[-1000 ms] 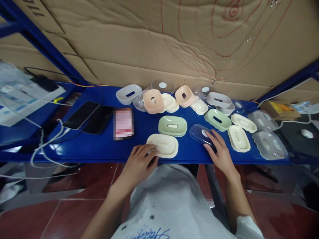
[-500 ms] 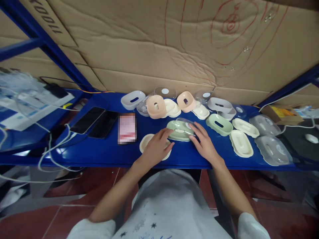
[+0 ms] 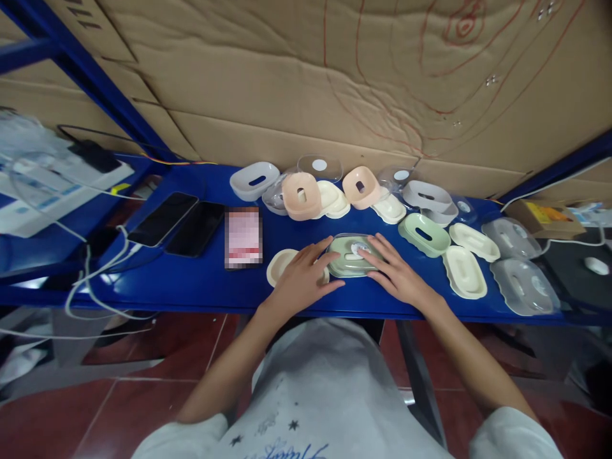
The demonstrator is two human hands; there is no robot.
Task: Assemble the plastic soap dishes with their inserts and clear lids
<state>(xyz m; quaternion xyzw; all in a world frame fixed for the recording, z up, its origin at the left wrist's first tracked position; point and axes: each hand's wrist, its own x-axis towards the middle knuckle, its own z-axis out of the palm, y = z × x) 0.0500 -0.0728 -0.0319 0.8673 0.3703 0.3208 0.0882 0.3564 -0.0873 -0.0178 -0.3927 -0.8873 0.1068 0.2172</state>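
A green soap dish (image 3: pixel 340 262) lies on the blue table in front of me, with a clear lid (image 3: pixel 351 238) over it bearing a round white sticker. Around the left end of the dish and lid curls my left hand (image 3: pixel 306 273), fingers at the back and thumb in front. My right hand (image 3: pixel 399 275) grips the right end of the lid, its fingers partly on top. Under my left hand sits a cream tray (image 3: pixel 277 266), partly hidden by it. To the right of the dish are a green slotted box (image 3: pixel 424 245) and a cream tray (image 3: pixel 465 273).
Along the back stand a grey box (image 3: pixel 248 185), peach boxes (image 3: pixel 302 207) and more clear lids (image 3: pixel 319 167). Two more clear lids (image 3: pixel 526 290) lie at the right. On the left are phones (image 3: pixel 162 220), a blurred pink card (image 3: pixel 243 237) and white cables (image 3: pixel 88 274). Cardboard (image 3: pixel 268 95) walls the back.
The clear lid has shifted left and now lies more squarely over the green soap dish. Both hands have closed in around its ends. The camera view has moved slightly.
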